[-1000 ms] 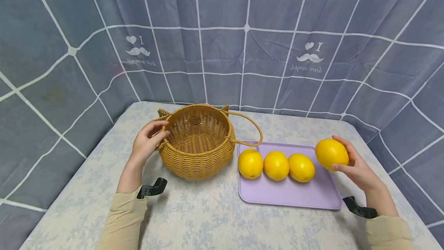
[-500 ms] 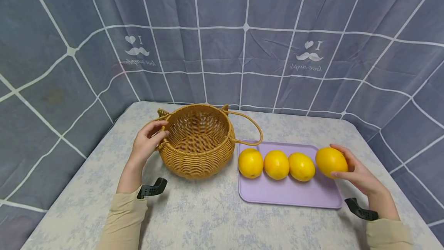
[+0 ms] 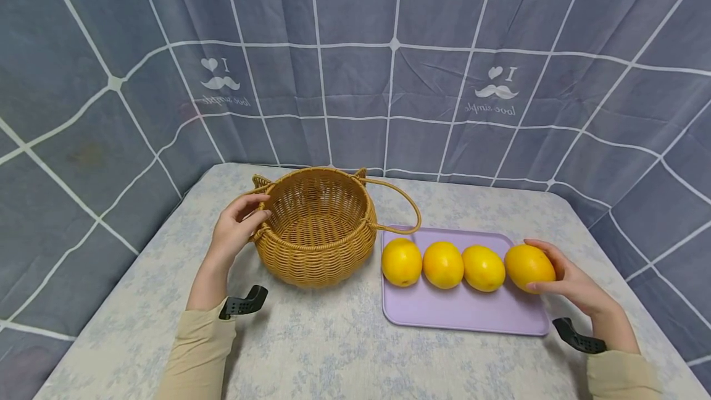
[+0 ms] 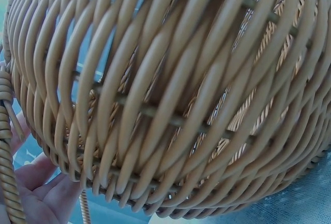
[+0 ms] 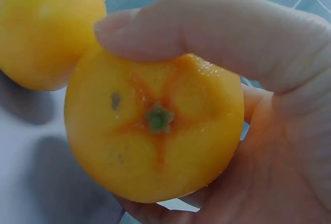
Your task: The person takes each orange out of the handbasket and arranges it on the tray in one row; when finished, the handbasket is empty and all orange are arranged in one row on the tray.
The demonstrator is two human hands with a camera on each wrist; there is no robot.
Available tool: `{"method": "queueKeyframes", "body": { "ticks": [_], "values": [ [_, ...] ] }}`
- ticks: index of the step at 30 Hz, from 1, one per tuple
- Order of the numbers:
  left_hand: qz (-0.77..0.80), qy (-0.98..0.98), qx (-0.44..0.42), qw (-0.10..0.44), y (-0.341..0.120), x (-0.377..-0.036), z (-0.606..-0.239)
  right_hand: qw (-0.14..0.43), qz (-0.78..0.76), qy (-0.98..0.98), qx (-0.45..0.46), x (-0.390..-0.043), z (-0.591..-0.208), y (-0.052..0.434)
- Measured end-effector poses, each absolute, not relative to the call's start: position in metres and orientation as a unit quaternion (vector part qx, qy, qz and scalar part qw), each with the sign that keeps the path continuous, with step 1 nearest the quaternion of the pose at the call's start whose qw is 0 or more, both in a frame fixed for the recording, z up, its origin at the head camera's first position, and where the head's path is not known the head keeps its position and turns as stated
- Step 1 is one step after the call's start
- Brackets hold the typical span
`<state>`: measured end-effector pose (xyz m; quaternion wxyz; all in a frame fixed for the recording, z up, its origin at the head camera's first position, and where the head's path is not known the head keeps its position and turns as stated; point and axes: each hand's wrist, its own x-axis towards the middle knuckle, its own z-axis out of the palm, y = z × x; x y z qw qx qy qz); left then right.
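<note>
My left hand (image 3: 236,227) grips the left rim of a round brown wicker basket (image 3: 316,264), its fingertips at the rim. In the left wrist view the basket's woven side (image 4: 170,94) fills most of the picture, and part of the hand (image 4: 44,193) shows at lower left. My right hand (image 3: 574,283) holds a yellow orange (image 3: 529,266) at the right end of a lilac tray (image 3: 461,313). Close up, thumb and fingers wrap this orange (image 5: 155,125), whose green stem end faces the camera. On the tray, three more oranges (image 3: 443,264) line up to its left.
A looped basket handle (image 3: 408,196) sticks out to the right over the tray's back left corner. Pale floral cloth covers the table (image 3: 311,344). A grey curtain with white lines (image 3: 355,79) hangs behind and at both sides.
My right hand has lowered the orange toward the tray, bringing it level with the row of the others. The left hand and the basket have stayed in place.
</note>
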<state>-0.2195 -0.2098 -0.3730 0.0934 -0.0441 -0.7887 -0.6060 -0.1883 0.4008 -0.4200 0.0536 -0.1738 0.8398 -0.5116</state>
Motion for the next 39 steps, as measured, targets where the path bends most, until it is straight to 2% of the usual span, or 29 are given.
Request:
{"method": "queueKeyframes", "body": {
  "ticks": [39],
  "values": [
    [-0.611,-0.785,-0.043,0.093,-0.210,-0.221,-0.375,0.050,-0.406,0.904,-0.122,-0.189,-0.418,0.388]
  ]
}}
